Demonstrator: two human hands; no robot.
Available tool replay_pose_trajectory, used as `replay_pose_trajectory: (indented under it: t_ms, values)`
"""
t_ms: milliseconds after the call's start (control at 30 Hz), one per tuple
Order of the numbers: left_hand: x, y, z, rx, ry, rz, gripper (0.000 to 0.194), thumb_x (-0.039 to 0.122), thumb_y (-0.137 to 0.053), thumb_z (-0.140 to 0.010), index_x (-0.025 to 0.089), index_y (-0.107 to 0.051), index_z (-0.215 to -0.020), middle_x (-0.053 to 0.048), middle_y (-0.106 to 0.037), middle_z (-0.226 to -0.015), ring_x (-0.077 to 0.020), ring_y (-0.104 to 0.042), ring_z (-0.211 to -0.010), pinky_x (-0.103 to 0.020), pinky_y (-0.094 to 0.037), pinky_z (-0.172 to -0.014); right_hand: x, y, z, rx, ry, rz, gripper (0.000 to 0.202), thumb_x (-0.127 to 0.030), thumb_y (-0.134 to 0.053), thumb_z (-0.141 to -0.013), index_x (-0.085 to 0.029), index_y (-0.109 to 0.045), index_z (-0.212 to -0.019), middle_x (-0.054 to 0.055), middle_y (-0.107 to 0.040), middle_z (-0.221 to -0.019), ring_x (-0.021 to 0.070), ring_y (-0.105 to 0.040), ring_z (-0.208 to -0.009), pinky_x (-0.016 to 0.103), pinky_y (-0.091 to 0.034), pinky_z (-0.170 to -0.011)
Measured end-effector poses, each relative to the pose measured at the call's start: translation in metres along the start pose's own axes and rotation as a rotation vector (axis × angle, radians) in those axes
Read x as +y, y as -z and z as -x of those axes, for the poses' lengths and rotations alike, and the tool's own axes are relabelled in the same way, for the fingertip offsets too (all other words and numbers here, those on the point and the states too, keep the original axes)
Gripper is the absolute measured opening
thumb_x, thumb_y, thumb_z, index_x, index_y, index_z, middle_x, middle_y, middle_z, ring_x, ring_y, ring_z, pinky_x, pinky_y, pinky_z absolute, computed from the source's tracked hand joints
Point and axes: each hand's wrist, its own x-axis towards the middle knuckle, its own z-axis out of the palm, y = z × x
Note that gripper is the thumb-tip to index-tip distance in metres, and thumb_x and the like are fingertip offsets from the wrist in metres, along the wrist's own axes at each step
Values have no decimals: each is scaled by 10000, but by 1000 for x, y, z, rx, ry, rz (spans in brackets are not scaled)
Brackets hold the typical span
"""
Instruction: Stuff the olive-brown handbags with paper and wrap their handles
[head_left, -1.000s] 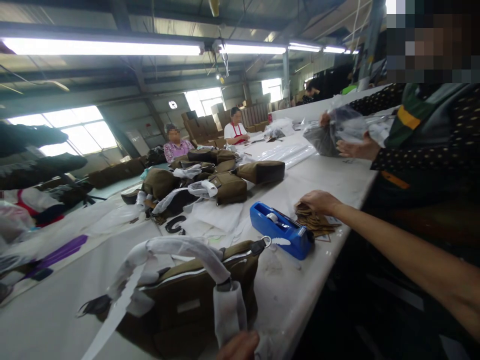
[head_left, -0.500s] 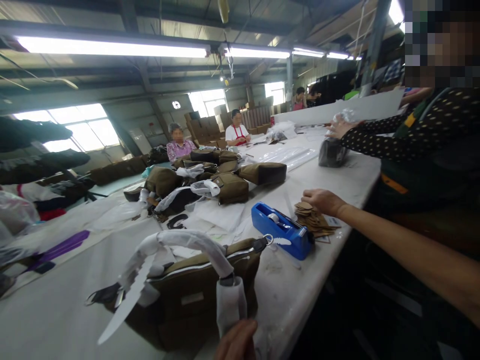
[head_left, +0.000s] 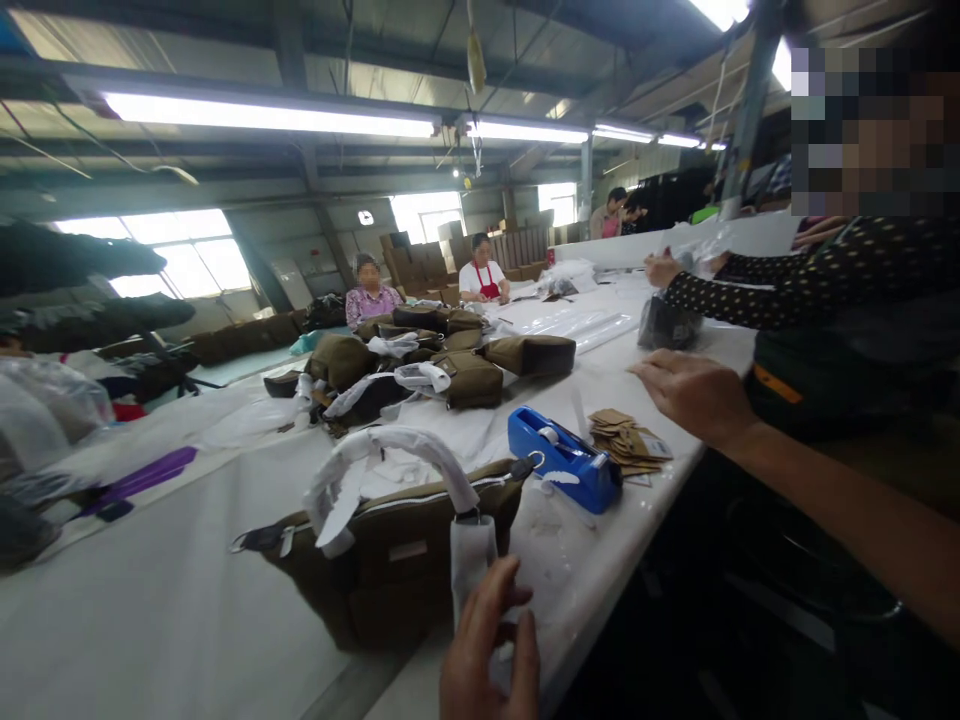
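Observation:
An olive-brown bag (head_left: pixel 390 575) with a silver zip stands on the table before me, its raised handle (head_left: pixel 420 445) wrapped in white padding. My left hand (head_left: pixel 491 640) is beside the padded handle end, fingers apart and curved, holding nothing that I can see. Past the blue tape dispenser (head_left: pixel 562 460), my right hand (head_left: pixel 697 400) is raised over the table edge. Its fingertips are pressed together; anything between them is too small or clear to make out. Below that hand lie several brown cardboard tags (head_left: pixel 626 440), next to the dispenser.
Several olive bags (head_left: pixel 472 380) are heaped further back. At the right, a co-worker in a dotted sleeve (head_left: pixel 727 295) handles a dark wrapped item (head_left: pixel 667 322). Purple strips (head_left: pixel 150 480) lie at the left. Other people sit beyond the table.
My right hand has lifted off the tags, rising to the right. My left hand has come further into view with its fingers spreading. The view has shifted slightly.

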Motion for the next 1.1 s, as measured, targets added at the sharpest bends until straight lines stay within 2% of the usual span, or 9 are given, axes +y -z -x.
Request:
replay_pose_trajectory:
  t_ms: [200, 333, 433, 567, 667, 767, 833, 967, 1100]
  values:
    - [49, -2, -17, -184, 36, 203, 728, 190, -638, -900, 360, -369, -1555, -129, -382, -1625, -135, -711, -817, -217, -595, -592, -109, 89, 30, 150, 619, -334, 359, -104, -361, -1048, -148, -706, -1137, 63, -750, -1040, 199, -678, -976, 339, -482, -936]
    - [60, 12, -15, -353, 209, 239, 585, 194, -677, -856, 264, -578, -1428, -93, -742, -1207, -152, -699, -798, -217, -560, -636, -145, 134, 42, 224, 666, -501, 349, -130, -359, -1061, -170, -697, -1136, 33, -770, -1045, 176, -689, -989, 318, -468, -1004]
    - [51, 33, -3, -366, 358, 177, 235, 226, -656, -883, 212, -792, -1074, -46, -791, -838, -147, -684, -702, -216, -514, -634, -145, 139, 49, 240, 622, -513, 344, -157, -395, -1045, -208, -701, -1194, 33, -772, -1083, 188, -703, -1007, 311, -501, -969]
    - [32, 73, 14, -322, 405, 100, 210, 299, -635, -918, 187, -812, -898, -45, -779, -750, -140, -654, -597, -220, -486, -590, -146, 111, 67, 142, 471, -515, 396, -203, -434, -990, -326, -692, -1264, 32, -775, -1066, 233, -743, -913, 374, -603, -798]
    - [27, 99, 19, -263, 308, -55, 217, 317, -635, -933, 197, -805, -871, -44, -780, -763, -173, -702, -681, -238, -512, -657, -174, 93, 85, -17, 347, -675, 380, -278, -532, -964, -358, -671, -1309, 36, -745, -1198, 273, -741, -1009, 409, -644, -818]
    - [34, 112, 18, -345, 180, -183, 172, 280, -647, -938, 224, -807, -910, -40, -790, -799, -193, -730, -742, -252, -529, -702, -221, 94, 96, -209, 216, -1041, 472, -311, -656, -930, -357, -614, -1397, 31, -683, -1340, 265, -689, -1176, 378, -607, -981]
    - [41, 115, 16, -392, 99, -245, 150, 248, -660, -931, 236, -808, -947, -45, -795, -845, -203, -737, -777, -261, -535, -719, -251, 99, 97, -349, 86, -1279, 434, -334, -700, -901, -336, -672, -1335, 24, -739, -1236, 238, -739, -1066, 313, -620, -930]
    - [46, 131, 5, -355, 53, -306, 132, 262, -677, -927, 233, -801, -894, -35, -784, -810, -182, -715, -721, -252, -523, -673, -279, 99, 82, -662, -204, -1497, 225, -443, -693, -882, -271, -801, -978, -19, -757, -684, 161, -697, -516, 228, -588, -539]
    - [29, 165, -25, -74, 115, -235, 165, 339, -670, -932, 223, -776, -982, -39, -791, -919, -169, -715, -769, -246, -543, -693, -277, 93, 51, -568, -343, -1435, 314, -538, -653, -865, -245, -765, -857, -22, -712, -619, 129, -595, -398, 231, -485, -431]
